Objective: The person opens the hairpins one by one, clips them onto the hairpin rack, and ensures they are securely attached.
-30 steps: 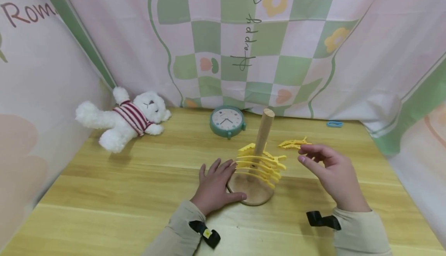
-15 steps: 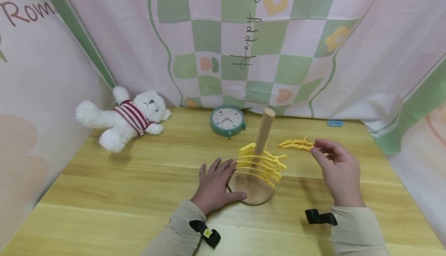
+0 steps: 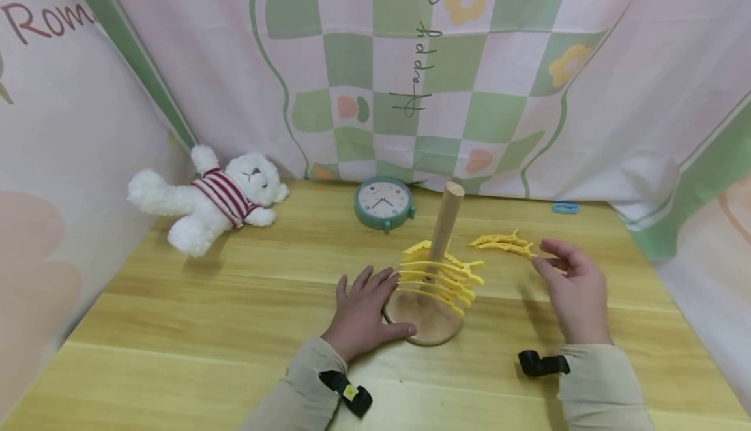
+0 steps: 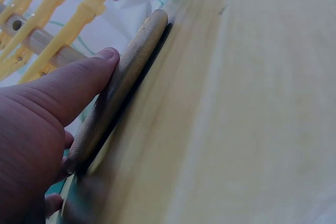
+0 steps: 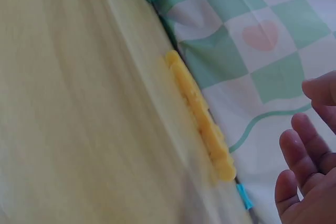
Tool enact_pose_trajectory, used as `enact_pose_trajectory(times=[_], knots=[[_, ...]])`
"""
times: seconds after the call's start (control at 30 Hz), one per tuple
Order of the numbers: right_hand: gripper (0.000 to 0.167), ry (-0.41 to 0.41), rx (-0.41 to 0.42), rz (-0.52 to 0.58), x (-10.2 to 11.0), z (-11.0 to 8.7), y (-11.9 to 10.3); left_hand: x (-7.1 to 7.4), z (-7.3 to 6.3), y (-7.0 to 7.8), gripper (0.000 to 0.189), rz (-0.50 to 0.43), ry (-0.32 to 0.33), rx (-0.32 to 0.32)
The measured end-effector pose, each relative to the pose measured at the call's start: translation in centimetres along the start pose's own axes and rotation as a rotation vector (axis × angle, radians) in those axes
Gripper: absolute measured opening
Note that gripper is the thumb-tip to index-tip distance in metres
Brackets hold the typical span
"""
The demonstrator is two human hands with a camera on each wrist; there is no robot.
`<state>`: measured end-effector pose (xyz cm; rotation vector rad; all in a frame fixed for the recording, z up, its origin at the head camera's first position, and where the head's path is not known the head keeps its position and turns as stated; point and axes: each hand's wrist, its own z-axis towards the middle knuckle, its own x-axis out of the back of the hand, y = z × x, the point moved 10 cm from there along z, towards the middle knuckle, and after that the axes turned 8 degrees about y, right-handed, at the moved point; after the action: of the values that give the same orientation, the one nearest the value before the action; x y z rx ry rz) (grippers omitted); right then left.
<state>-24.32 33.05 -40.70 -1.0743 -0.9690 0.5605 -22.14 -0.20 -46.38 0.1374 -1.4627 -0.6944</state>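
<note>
Fingers spread, the left hand [image 3: 364,317] rests at the left edge of the stand [image 3: 447,222], its thumb touching the round base [image 3: 431,332]; yellow clips [image 3: 441,280] sit one above another across the post. Loosely bent, apart and empty, the right hand's [image 3: 577,291] fingers hover just beside the loose yellow clips [image 3: 503,244] on the table [image 3: 205,346], right of the stand and near the clock [image 3: 384,203].

Green-and-white checked, flowered curtain [image 3: 399,59] behind a light wood-grain table [image 3: 223,320]
</note>
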Motion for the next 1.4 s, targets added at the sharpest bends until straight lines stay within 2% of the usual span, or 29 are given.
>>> enact_pose_trajectory(times=[0.13, 0.3, 0.37, 0.53, 0.6, 0.83, 1.1, 1.4], knots=[[0.046, -0.066, -0.026, -0.010, -0.4, 0.1, 1.4, -0.1, 0.0, -0.1, 0.096, -0.005, 0.001, 0.000], [0.053, -0.103, -0.059, 0.010, -1.0, 0.5, 2.9, -0.1, 0.0, -0.1, 0.096, 0.000, 0.008, -0.003], [0.055, -0.119, -0.073, 0.043, -1.1, 0.7, 3.5, -0.1, 0.1, 0.0, 0.096, 0.002, 0.012, -0.005], [0.062, -0.140, -0.119, 0.210, -1.1, 1.5, 4.8, -0.1, 0.1, 0.1, 0.095, 0.001, 0.008, -0.008], [0.065, -0.147, -0.119, 0.224, -1.0, 1.8, 5.0, -0.2, 0.1, 0.1, 0.095, 0.004, 0.008, -0.011], [0.065, -0.124, -0.069, -0.051, -0.8, 2.3, 5.1, 0.0, 0.0, 0.1, 0.095, 0.000, 0.003, -0.001], [0.068, -0.186, -0.032, -0.150, -1.1, 1.9, 4.7, 0.0, 0.0, 0.2, 0.094, 0.003, -0.002, -0.002], [0.068, -0.212, -0.022, -0.220, -1.5, 1.6, 4.4, 0.0, 0.0, 0.2, 0.094, 0.008, -0.011, 0.003]])
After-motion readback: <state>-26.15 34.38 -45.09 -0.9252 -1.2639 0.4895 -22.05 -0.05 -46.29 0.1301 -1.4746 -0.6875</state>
